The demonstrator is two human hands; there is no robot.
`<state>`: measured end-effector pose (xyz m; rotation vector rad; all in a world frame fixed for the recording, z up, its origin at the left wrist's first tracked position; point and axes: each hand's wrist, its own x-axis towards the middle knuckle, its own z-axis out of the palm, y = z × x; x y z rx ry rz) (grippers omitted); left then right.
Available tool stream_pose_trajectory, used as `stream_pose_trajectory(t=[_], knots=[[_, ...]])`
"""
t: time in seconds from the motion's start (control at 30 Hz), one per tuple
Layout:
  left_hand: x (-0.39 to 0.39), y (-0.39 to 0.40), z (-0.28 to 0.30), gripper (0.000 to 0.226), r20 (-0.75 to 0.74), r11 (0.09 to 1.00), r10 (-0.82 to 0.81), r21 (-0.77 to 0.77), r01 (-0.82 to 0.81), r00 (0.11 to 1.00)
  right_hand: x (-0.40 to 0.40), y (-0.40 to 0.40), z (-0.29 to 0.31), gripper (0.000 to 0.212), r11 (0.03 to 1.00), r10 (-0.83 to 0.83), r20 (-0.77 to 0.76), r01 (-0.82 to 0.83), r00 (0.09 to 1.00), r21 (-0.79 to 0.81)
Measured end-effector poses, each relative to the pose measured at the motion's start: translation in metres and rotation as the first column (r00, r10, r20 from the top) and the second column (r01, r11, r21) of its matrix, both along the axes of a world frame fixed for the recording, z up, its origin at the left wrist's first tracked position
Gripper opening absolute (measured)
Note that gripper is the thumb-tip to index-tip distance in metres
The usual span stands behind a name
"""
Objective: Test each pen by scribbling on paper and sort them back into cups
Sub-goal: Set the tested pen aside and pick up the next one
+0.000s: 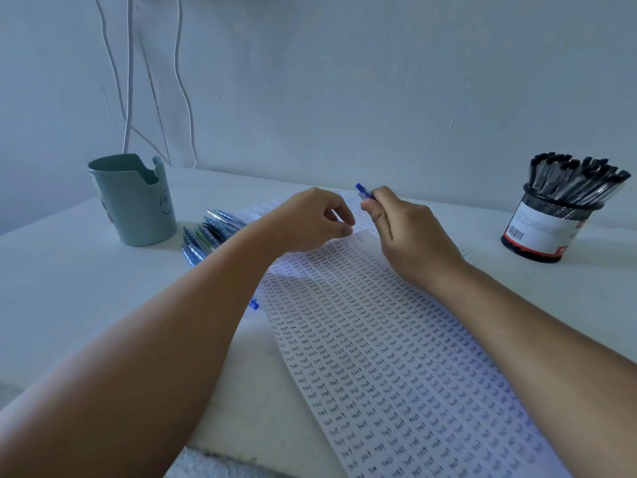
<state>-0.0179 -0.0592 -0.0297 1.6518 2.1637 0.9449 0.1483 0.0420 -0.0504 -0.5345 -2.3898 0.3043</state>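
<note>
1 blue pen (364, 192) is being pinched in the curled fingers of the right hand (408, 232), its blue end sticking up and away above the far end of the paper (386, 357). The left hand (312, 219) is hovering just beside it, fingers loosely curled and holding nothing. The paper, filled with rows of small handwritten words, is lying on the white table (69, 288). A pile of blue pens (210, 232) is lying beside the green cup (134, 198); a mesh cup (548, 225) of black pens (575, 181) is standing far right.
</note>
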Motion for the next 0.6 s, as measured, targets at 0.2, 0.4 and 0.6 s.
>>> stream_pose_trajectory(t=[0.2,0.4,0.6], knots=[[0.006,-0.003,0.008,0.016,0.308,0.989,-0.114,0.128,0.078,0.944,-0.002,-0.008,0.001,0.058,0.987,0.101,0.062,-0.092,0.993,-0.134],[0.006,-0.013,0.018,0.024,0.625,0.979,-0.203,0.138,0.149,0.754,-0.006,-0.013,0.003,0.066,0.960,0.139,0.110,-0.107,0.984,-0.258],[0.005,-0.021,0.033,0.020,0.499,0.920,-0.019,0.348,-0.180,0.866,-0.011,-0.012,-0.007,0.101,0.984,0.122,0.252,-0.084,0.960,-0.159]])
